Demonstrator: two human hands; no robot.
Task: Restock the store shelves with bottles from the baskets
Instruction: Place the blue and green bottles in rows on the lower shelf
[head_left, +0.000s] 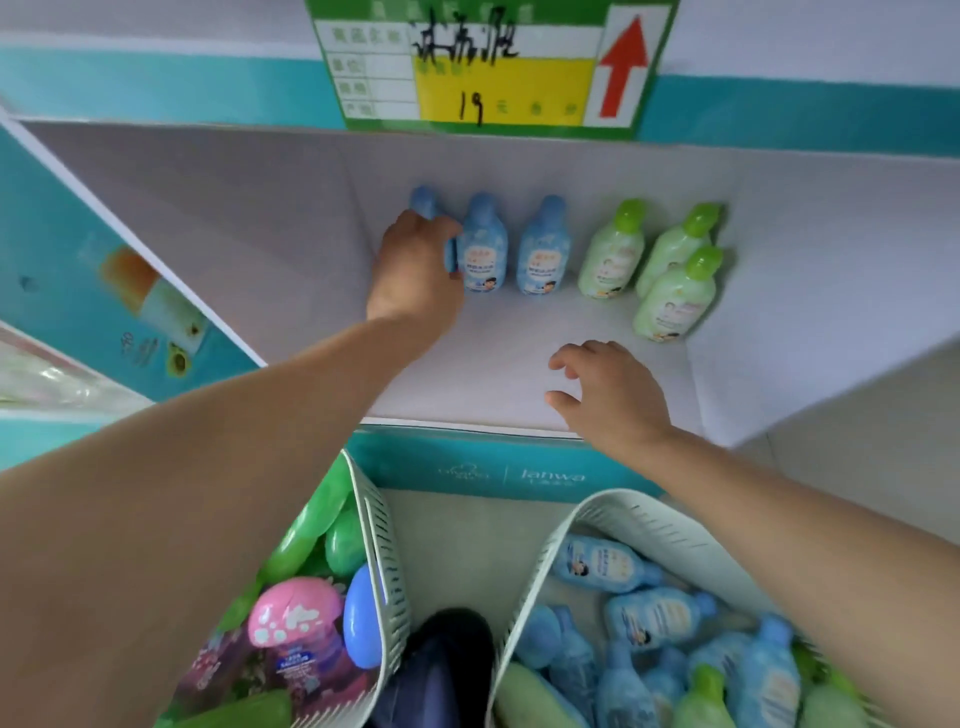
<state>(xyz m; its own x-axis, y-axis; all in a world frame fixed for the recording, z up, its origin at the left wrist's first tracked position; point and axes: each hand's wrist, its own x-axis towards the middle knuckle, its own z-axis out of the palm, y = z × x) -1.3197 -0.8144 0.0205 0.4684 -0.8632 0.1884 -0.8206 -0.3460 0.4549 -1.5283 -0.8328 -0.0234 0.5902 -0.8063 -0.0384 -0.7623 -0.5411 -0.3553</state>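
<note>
While it stands upright at the left end of the back row, the held bottle has its long axis vertical and its blue cap pointing up toward the sign. Only the cap and a strip of its side show past the left hand. That hand reaches in from the lower left on a straight arm, its back toward the camera and its fingers curled round the bottle's body.

Just beside it on the right stand a second blue bottle and a third, both upright with labels forward. Next come three green bottles, one of them in front of the rightmost.

The right hand hovers over the front of the shelf, palm down, fingers spread and loosely bent, holding nothing.

Bare shelf lies between the row and the front edge, and also left of the held bottle up to the side wall.

Below the edge sit the left basket, with mixed bottles, and the right basket, with blue and green bottles lying down.
</note>
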